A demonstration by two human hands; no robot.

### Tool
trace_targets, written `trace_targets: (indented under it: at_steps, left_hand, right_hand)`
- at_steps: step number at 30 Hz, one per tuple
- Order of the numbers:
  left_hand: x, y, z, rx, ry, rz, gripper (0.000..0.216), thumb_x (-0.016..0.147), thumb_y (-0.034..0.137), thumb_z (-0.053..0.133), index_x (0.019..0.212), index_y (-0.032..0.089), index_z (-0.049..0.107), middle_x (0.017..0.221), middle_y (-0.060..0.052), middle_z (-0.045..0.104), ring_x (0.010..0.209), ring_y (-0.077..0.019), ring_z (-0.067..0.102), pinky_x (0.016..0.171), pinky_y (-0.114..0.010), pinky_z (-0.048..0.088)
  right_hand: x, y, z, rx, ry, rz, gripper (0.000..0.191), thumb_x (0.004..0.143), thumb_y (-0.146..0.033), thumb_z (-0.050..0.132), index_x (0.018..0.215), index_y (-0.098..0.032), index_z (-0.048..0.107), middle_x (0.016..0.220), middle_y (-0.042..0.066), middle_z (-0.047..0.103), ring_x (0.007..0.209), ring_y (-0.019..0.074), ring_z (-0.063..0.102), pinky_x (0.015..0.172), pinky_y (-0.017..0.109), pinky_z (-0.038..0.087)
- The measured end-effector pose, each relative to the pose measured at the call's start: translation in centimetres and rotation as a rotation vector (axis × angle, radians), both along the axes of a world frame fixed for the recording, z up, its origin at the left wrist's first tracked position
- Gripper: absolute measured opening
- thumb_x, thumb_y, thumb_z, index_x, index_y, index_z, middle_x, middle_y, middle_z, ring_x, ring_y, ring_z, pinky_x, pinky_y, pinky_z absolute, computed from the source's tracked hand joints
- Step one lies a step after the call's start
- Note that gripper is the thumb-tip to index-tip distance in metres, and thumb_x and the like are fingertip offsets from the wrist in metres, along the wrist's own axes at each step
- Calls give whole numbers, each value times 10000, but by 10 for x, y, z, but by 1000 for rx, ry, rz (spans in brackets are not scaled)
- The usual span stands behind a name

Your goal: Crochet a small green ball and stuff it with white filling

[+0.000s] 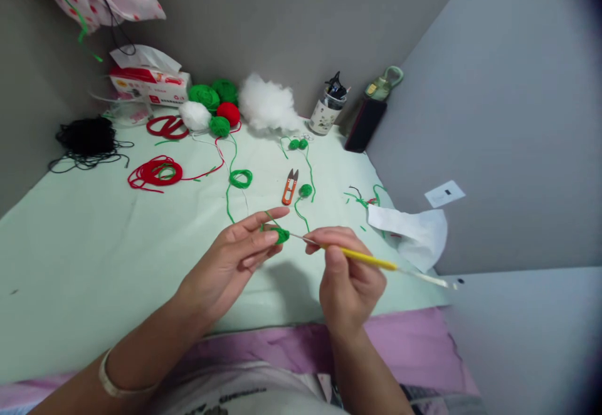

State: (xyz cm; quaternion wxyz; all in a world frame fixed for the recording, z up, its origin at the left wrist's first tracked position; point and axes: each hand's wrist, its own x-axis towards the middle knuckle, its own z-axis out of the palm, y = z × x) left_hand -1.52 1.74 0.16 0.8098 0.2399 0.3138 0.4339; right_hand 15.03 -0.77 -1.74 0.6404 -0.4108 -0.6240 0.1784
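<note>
My left hand point(235, 252) pinches a small piece of green crochet work point(281, 236), with green yarn running up over the index finger. In my right hand point(350, 271) is a crochet hook point(362, 256) with a yellow handle, held like a pen. Its thin metal end meets the right side of the green piece; the exact stitch is too small to make out. Just beyond my hands lie orange-handled thread snips point(290, 187) and a small green crocheted ball point(305, 190) with a yarn tail. Two more little green balls point(298, 144) lie farther back.
Along the back stand a tissue box point(150, 86), several yarn balls point(219, 126), white stuffing point(268, 105), a pen cup point(325, 113) and a dark bottle point(367, 123). Black yarn point(87, 138) and coiled red yarn point(157, 172) lie left. White paper point(414, 230) and green scraps lie right.
</note>
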Motion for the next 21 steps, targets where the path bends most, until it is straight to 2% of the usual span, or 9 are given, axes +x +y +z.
trace_targets:
  at_steps: [3,5,7,10,13,15,17,18,21]
  left_hand:
    - [0,0,1,62,31,4,381,818,229,878,1192,255,814,760,54,650,617,-61,471,908,-266,487]
    - [2,-2,1,108,71,2,375,817,236,878,1185,280,818,928,5,738,838,-114,614,878,-244,471]
    - [5,-4,1,142,103,20,354,836,241,867,1184,291,820,952,-2,752,960,-146,639,888,-241,465]
    - [7,-5,0,131,102,62,383,831,246,880,1205,295,814,866,20,715,836,-119,607,820,-223,470]
    - [6,-3,-1,41,31,15,364,818,276,891,1175,232,829,768,39,638,594,-60,426,665,-196,447]
    - [3,-1,-2,-33,-45,-30,330,826,282,883,1137,184,840,654,77,522,520,-41,284,721,-207,495]
    - [1,1,-2,-70,-88,-24,295,838,254,870,1120,173,843,581,113,408,504,-37,242,893,-268,537]
    - [0,2,-2,-64,-81,-1,286,840,235,865,1120,185,842,575,117,400,506,-37,257,954,-295,533]
    - [0,0,-1,24,8,37,298,819,210,876,1112,249,841,718,63,612,610,-58,457,949,-272,508]
  right_hand:
    - [-2,4,5,-126,210,108,185,1042,-249,586,982,-238,760,869,47,747,752,182,687,656,343,591]
    - [-4,6,6,-141,186,119,167,1031,-262,612,981,-238,770,902,54,774,817,198,719,678,348,607]
    - [-6,4,4,-102,98,79,168,1027,-216,613,1025,-255,777,931,50,791,857,200,736,708,352,622]
    - [-6,-2,1,27,-190,-20,288,997,-113,629,1165,-296,773,1039,59,790,921,200,739,770,366,635]
    - [-3,-6,-1,169,-434,-111,404,972,-78,643,1272,-325,752,1147,82,781,1002,227,745,806,390,642]
    - [-1,-5,0,156,-354,-97,379,978,-88,634,1251,-318,761,1098,75,791,972,229,748,777,386,637]
    - [1,-2,3,60,-116,-49,294,994,-118,627,1159,-299,788,984,51,787,861,201,731,714,355,613]
    - [1,0,5,1,13,-8,250,1005,-144,625,1107,-292,798,934,39,778,796,182,709,680,336,595]
    - [-1,4,6,-133,244,132,171,1014,-229,645,1008,-276,809,881,28,759,731,158,669,650,312,568]
